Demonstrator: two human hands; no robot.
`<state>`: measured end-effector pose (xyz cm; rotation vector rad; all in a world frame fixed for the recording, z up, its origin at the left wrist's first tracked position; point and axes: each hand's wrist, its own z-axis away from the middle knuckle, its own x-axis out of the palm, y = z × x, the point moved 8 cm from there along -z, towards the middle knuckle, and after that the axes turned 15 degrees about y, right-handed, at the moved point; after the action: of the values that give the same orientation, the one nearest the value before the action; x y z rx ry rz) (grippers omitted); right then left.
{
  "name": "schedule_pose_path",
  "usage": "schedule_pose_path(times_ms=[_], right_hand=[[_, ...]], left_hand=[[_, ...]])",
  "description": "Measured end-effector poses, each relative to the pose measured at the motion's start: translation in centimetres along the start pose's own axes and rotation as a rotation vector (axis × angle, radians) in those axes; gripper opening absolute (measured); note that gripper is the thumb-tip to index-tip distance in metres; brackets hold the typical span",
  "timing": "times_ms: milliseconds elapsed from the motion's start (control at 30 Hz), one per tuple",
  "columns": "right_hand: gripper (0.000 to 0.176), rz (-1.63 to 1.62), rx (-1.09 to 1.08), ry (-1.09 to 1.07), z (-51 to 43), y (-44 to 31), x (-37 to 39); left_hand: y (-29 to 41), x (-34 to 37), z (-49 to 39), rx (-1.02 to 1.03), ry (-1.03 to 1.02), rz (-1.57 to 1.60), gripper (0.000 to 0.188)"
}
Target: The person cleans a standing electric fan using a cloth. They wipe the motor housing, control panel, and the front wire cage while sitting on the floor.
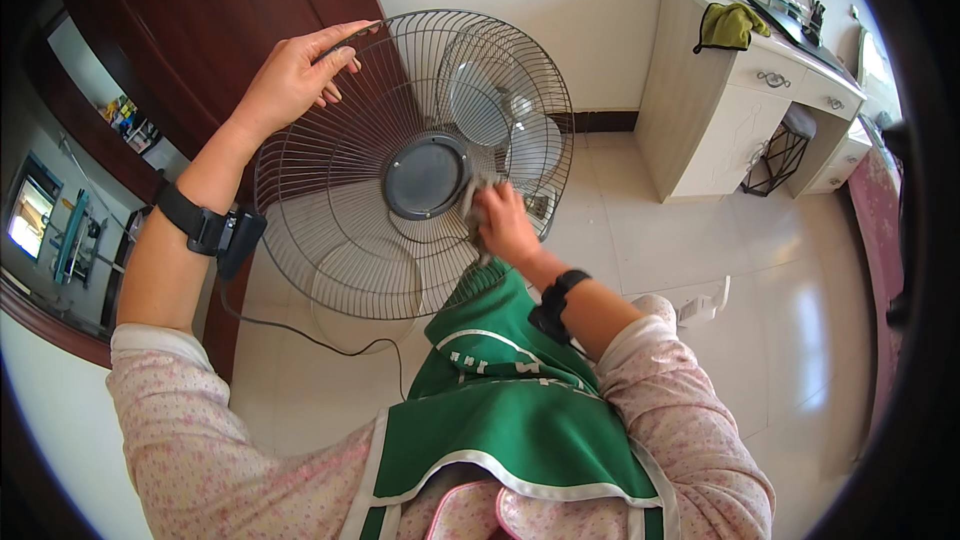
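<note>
A round black wire fan grille with a dark disc at its centre is held tilted before me. My left hand grips its upper left rim between thumb and fingers. In my right hand is a crumpled greyish cloth, pressed against the wires just right of the central disc; the hand is slightly blurred. Behind the grille stands the fan, its pale translucent blades showing through the wires. The lower edge of the grille lies over my green apron.
A dark red wooden door stands behind at the left. At the right is a white dressing table with a green cloth over its edge and a stool beneath. A white object lies on the tiled floor.
</note>
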<state>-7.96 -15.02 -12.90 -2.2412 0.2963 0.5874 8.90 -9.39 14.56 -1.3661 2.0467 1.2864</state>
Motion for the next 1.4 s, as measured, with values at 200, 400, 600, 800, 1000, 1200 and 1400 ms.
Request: schedule_pose_path(times_ms=[200, 400, 600, 800, 1000, 1200, 1400], right_hand=[[0.039, -0.183, -0.17, -0.304, 3.5, -0.6, 2.2], [0.038, -0.416, 0.059, 0.252, -2.4, -4.2, -3.0], [0.044, -0.398, -0.002, 0.206, -4.0, -9.0, 0.0], [0.052, -0.022, -0.231, -0.114, 0.6, -8.3, 1.3], [0.039, 0.392, -0.333, -0.129, -2.9, -6.0, -2.2], [0.045, 0.34, -0.517, 0.1, -4.8, -8.5, -2.8], [0.043, 0.644, -0.198, 0.066, -5.1, -1.4, -3.4]], left_hand=[[-0.6, -0.1, -0.4, -0.078, -0.001, -0.012, 0.04], [0.5, -0.1, -0.3, -0.009, -0.005, -0.01, 0.04], [1.3, 0.5, -0.6, 0.052, -0.007, -0.029, 0.039], [0.3, 0.5, -0.9, -0.054, -0.004, -0.115, 0.039], [0.5, 0.4, -0.9, -0.042, -0.023, -0.095, 0.039], [1.3, 0.5, -0.8, -0.016, -0.014, -0.123, 0.04], [2.0, 0.4, -0.5, 0.008, -0.012, -0.113, 0.04]])
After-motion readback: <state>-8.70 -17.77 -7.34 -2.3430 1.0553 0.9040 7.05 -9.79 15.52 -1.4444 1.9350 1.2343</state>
